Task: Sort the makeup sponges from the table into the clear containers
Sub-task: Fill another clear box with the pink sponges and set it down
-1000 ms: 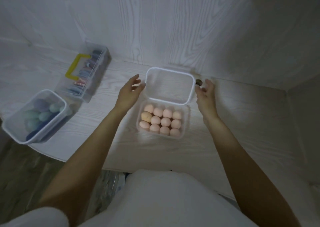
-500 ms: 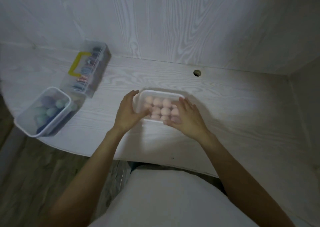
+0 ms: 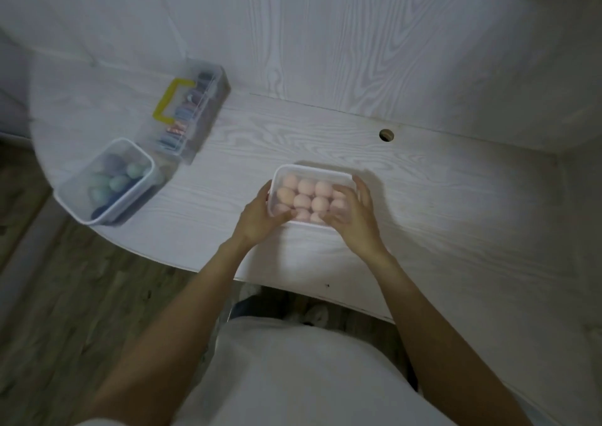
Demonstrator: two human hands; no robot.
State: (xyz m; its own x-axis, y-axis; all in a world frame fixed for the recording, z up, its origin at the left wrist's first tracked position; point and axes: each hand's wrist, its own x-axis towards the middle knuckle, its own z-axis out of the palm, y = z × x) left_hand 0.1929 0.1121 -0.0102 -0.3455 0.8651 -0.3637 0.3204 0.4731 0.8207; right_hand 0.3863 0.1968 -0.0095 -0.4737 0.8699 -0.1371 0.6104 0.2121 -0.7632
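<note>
A clear container full of several pink makeup sponges sits on the white table, its clear lid down over it. My left hand rests on the container's left front corner, thumb along the front edge. My right hand lies flat on the lid's right side, fingers straight and pressing down. A second clear container at the left table edge holds several green and blue sponges and has no lid on it.
A clear case with a yellow handle stands behind the left container, filled with small coloured items. A round cable hole is in the table near the back wall. The table's curved front edge runs just before my arms.
The lid, held upright behind the pink sponges a second ago, now lies on the container. Both hands came forward onto it; the right hand has shifted a little to the right.
</note>
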